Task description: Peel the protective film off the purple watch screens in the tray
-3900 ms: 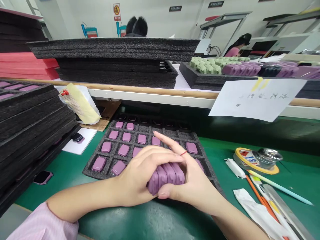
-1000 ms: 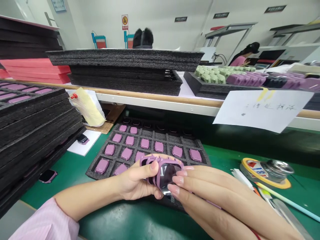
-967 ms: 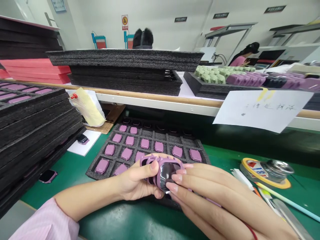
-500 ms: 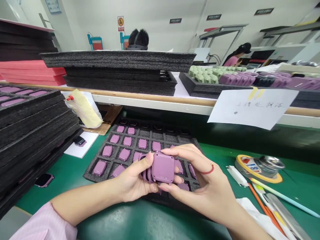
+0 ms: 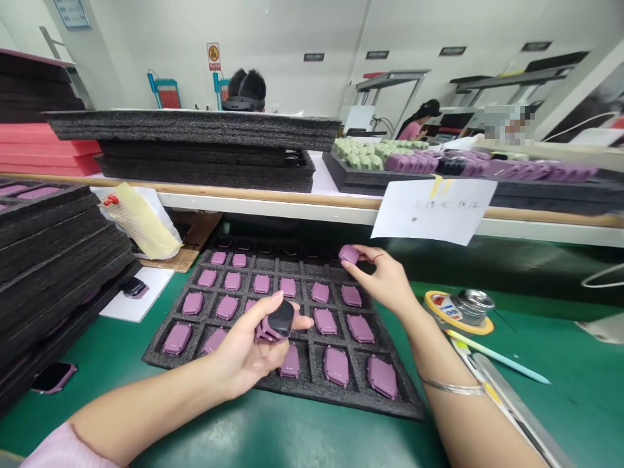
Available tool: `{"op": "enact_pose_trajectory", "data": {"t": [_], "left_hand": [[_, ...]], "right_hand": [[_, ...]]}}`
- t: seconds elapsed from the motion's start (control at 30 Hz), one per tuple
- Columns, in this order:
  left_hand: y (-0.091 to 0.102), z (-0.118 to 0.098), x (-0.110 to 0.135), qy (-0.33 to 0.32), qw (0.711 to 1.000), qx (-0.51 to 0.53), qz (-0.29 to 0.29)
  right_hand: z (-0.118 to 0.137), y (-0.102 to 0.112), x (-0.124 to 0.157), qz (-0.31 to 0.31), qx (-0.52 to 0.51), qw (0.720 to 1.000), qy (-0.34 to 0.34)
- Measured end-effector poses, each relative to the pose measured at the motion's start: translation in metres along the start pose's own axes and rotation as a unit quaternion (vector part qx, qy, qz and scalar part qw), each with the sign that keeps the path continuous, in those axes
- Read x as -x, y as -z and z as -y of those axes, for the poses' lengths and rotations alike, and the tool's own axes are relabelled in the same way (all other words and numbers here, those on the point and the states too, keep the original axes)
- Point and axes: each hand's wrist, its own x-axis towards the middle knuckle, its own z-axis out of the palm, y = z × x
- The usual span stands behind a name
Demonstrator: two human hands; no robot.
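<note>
Purple smartwatch [image 5: 280, 322], dark screen facing up, is held over a black foam tray [image 5: 341, 399] between the thumb and fingers of the left hand [image 5: 238, 351]. The hands are apart: the right hand [image 5: 380, 276] pinches a small purple watch body [image 5: 348, 254] at the tray's far right corner. More purple watches [image 5: 336, 366] sit in rows in the tray's pockets. The tray lies on a green surface [image 5: 536, 390], with stacked foam trays [image 5: 58, 260] at left and a yellow tape roll [image 5: 435, 311] at right.
</note>
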Motion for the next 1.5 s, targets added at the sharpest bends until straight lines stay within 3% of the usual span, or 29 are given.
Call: {"op": "enact_pose_trajectory", "data": {"t": [0.13, 0.23, 0.37, 0.43, 0.5, 0.53, 0.63, 0.87, 1.0, 1.13, 1.2, 1.3, 1.43, 1.5], "left_hand": [[0.003, 0.002, 0.003, -0.013, 0.998, -0.037, 0.043], [0.004, 0.002, 0.003, -0.007, 0.998, -0.017, 0.059], [0.004, 0.002, 0.001, 0.004, 0.994, 0.009, 0.106], [0.004, 0.002, -0.001, 0.004, 0.993, 0.009, 0.117], [0.004, 0.003, -0.001, 0.003, 0.992, 0.001, 0.123], [0.003, 0.003, -0.001, 0.003, 0.992, -0.003, 0.122], [0.003, 0.003, 0.001, 0.004, 0.991, 0.004, 0.132], [0.001, 0.002, 0.003, -0.009, 0.985, 0.035, 0.169], [0.001, 0.003, 0.003, -0.005, 0.986, 0.016, 0.168], [0.000, 0.002, 0.006, 0.003, 0.984, 0.002, 0.176], [-0.001, 0.002, 0.008, 0.001, 0.983, -0.004, 0.184], [-0.001, 0.001, 0.009, -0.011, 0.980, -0.017, 0.198], [0.000, 0.000, 0.008, -0.020, 0.978, -0.027, 0.206], [0.000, 0.000, 0.008, -0.023, 0.977, -0.029, 0.208]], "right_hand": [[-0.039, -0.016, 0.000, 0.060, -0.003, 0.998, -0.037], [-0.029, -0.009, 0.001, 0.075, -0.034, 0.996, -0.029], [0.038, 0.013, 0.010, 0.068, -0.113, 0.990, 0.046], [0.083, 0.022, 0.024, 0.109, -0.165, 0.975, 0.106], [0.120, 0.027, 0.041, 0.182, -0.213, 0.937, 0.209], [0.133, 0.028, 0.048, 0.182, -0.207, 0.930, 0.242], [0.152, 0.026, 0.064, 0.139, -0.167, 0.933, 0.286], [0.156, 0.019, 0.065, 0.043, -0.169, 0.932, 0.318], [0.160, 0.021, 0.061, -0.042, -0.258, 0.944, 0.203], [0.152, 0.024, 0.060, -0.116, -0.394, 0.910, 0.053], [0.148, 0.026, 0.060, -0.121, -0.412, 0.902, 0.035], [0.147, 0.029, 0.061, -0.131, -0.363, 0.920, 0.073], [0.145, 0.037, 0.062, -0.154, -0.242, 0.940, 0.187], [0.143, 0.042, 0.064, -0.131, -0.178, 0.943, 0.247]]}}
